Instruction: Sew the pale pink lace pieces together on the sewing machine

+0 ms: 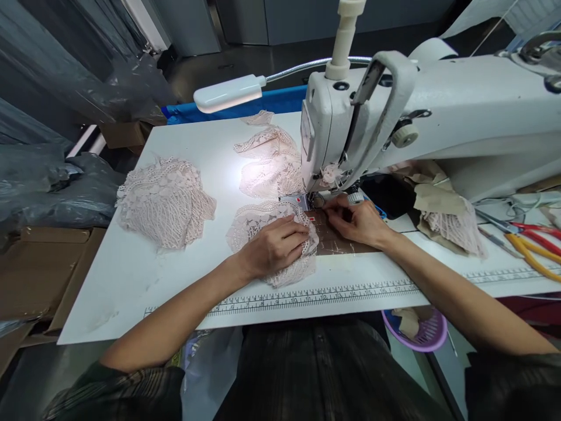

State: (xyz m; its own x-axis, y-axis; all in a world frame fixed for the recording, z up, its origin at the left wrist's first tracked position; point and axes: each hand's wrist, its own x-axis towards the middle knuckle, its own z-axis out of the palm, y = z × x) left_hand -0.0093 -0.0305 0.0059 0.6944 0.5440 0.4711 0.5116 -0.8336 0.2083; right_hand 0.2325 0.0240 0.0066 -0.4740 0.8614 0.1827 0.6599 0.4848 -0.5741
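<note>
Pale pink lace (245,225) lies on the table in front of the sewing machine (324,126), its far edge close to the presser foot (312,202). My left hand (276,248) rests over this lace, fingers bent together and gripping it; the thumb is hidden. Just right of the needle area is my right hand (357,221), thumb and forefinger drawn into a pinch beside the presser foot. Whatever sits between those fingertips is too small to make out. Beneath the right hand is a brown plate (337,240) with bits of thread on it.
A lace pile (164,202) lies at left, and more lace (274,158) lies behind under a lamp (230,93). A black phone-like object (390,194), scissors (532,248) and lace with tan pieces (451,216) lie right. A printed ruler (302,298) runs along the front; below hangs a purple basket (432,336).
</note>
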